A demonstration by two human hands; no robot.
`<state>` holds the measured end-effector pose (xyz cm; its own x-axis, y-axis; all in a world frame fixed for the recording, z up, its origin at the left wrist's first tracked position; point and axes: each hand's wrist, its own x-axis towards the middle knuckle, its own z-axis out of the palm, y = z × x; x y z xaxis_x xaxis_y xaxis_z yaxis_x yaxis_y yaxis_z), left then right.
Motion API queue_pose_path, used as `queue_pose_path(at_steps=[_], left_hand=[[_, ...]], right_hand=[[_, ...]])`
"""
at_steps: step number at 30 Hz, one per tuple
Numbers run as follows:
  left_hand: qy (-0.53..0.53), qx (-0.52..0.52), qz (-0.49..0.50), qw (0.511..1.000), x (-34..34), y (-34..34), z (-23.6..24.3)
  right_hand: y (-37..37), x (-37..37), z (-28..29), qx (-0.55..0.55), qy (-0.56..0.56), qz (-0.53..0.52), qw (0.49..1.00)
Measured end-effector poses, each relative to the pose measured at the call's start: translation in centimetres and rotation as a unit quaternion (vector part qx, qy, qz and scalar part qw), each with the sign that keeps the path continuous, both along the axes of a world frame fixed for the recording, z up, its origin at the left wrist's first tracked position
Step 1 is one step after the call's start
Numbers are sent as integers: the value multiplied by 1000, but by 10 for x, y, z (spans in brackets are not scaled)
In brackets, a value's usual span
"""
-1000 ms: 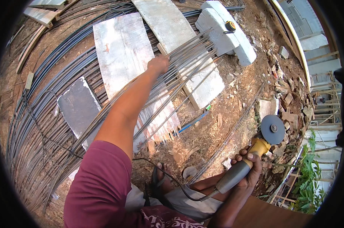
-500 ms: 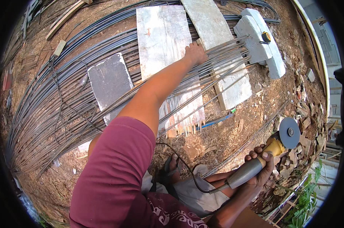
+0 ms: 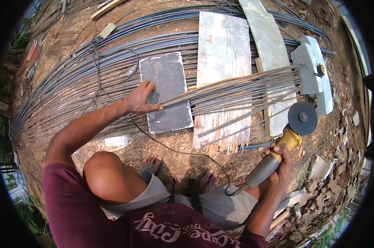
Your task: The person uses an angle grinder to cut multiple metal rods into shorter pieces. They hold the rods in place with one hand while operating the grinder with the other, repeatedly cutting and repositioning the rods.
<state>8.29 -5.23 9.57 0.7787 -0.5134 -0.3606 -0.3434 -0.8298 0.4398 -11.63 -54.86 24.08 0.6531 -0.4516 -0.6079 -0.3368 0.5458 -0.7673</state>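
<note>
My right hand [image 3: 277, 163] is wrapped round the body of a yellow and grey angle grinder [image 3: 266, 166]. Its dark cutting disc [image 3: 302, 118] points up and away, held in the air short of the steel rods. My left hand [image 3: 141, 98] lies over the left part of a bundle of thin steel rods [image 3: 232, 93], above a dark grey slab [image 3: 164, 76]. Thumb and fingers are spread, with slab showing between them. The rods run right across a worn plywood sheet [image 3: 224, 49] and a pale plank [image 3: 269, 37] to a white block [image 3: 311, 78].
A tape measure [image 3: 320, 70] sits on the white block. The grinder's cord [image 3: 182, 149] crosses in front of my feet and over the rods. Many long bars [image 3: 71, 97] spread leftward on the ground. Broken brick and stone [image 3: 323, 188] lie at the right.
My left hand has moved left along the rod bundle, from the plywood to the dark slab. My right hand has brought the grinder slightly left and farther forward. The view has shifted left.
</note>
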Motion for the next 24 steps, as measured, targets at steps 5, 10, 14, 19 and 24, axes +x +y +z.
queue_pose_path(at_steps=[5, 10, 14, 19, 24], left_hand=[[-183, -108, 258, 943, -105, 107, -15], [-78, 40, 237, 967, -176, 188, -17], [-168, 11, 261, 951, -170, 208, -45], [-277, 52, 342, 896, -203, 206, -74], [-79, 128, 358, 921, -203, 260, -81]], right_hand=[[36, 16, -5, -61, 38, 106, 992], [73, 22, -7, -96, 51, 165, 980], [94, 30, -17, -109, 52, 200, 972], [105, 35, -27, -111, 54, 211, 970], [115, 44, -41, -125, 46, 238, 962]])
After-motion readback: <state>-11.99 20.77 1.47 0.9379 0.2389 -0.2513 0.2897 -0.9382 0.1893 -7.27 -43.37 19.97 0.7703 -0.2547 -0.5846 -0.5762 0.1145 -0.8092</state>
